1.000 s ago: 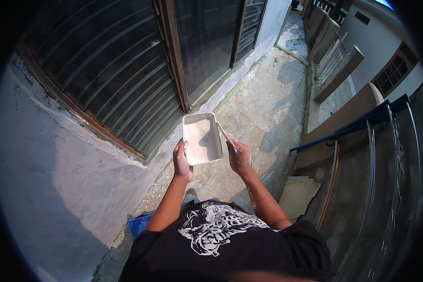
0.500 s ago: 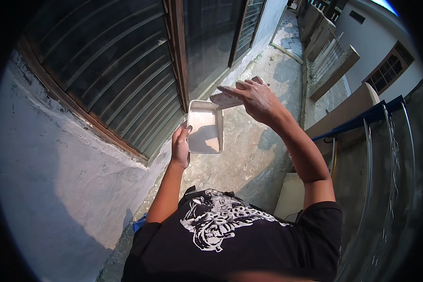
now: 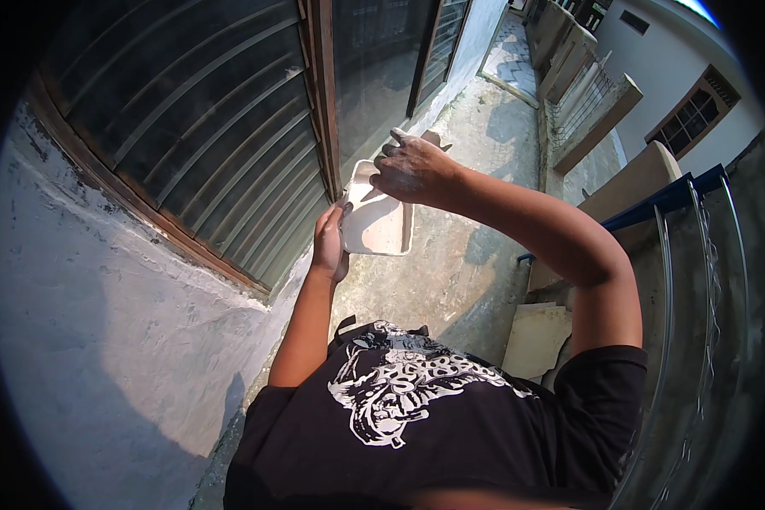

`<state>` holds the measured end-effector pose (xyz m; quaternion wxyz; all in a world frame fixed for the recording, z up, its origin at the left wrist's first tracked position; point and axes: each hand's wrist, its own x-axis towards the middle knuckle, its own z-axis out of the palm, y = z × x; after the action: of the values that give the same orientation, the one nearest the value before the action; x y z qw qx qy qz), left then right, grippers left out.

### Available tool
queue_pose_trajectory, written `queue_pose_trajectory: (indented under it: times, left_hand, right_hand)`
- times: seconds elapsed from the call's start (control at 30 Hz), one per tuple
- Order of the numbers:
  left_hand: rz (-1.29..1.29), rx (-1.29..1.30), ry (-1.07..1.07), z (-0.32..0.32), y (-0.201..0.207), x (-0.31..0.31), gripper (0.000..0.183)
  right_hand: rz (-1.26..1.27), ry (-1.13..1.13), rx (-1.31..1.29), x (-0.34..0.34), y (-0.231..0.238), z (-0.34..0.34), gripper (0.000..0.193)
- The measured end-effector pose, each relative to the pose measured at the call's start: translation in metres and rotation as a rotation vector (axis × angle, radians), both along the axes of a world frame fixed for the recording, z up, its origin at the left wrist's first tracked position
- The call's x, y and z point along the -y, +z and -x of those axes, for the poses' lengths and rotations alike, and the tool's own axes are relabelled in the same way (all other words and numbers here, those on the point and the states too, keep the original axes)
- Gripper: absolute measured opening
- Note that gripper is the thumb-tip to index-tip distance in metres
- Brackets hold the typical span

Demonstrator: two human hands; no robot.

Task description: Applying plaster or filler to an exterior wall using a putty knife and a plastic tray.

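Observation:
My left hand [image 3: 330,242] grips the left side of a white rectangular tub [image 3: 384,234], thumb over the rim. A thin pale layer coats the inside of the tub, and a shadow falls across it. Above the tub's far right corner is my right hand [image 3: 412,170], smeared with white and closed on a flat putty scraper [image 3: 434,139]. Most of that scraper is hidden behind the fingers; one end sticks out past the knuckles.
A louvred window [image 3: 221,153] in a brown wooden frame stands at the left, over a rough whitish wall [image 3: 85,323]. A concrete path [image 3: 476,178] runs ahead. At the right are a blue rack with metal rods [image 3: 667,280] and a broken board [image 3: 537,340].
My right hand has turned over and come down and left, its elbow swinging outward. The scraper's broad face no longer shows. The tub has moved slightly up and away.

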<state>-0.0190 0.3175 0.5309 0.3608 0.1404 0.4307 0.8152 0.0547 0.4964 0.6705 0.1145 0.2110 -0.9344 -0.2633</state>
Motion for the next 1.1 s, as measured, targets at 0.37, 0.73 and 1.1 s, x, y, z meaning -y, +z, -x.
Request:
queue_pose_trajectory:
  times: [0.37, 0.73, 1.1]
  left_hand:
    - [0.103, 0.127, 0.006, 0.003, 0.019, 0.002, 0.032]
    - [0.059, 0.157, 0.04, 0.019, -0.022, -0.007, 0.036]
    - [0.093, 0.008, 0.213, 0.023, -0.018, -0.001, 0.026]
  right_hand:
    - [0.063, 0.009, 0.138, 0.028, -0.01, -0.003, 0.011]
    - [0.262, -0.242, 0.401, 0.054, 0.004, -0.009, 0.019]
    - [1.033, -0.551, 0.587, -0.013, -0.012, 0.018, 0.028]
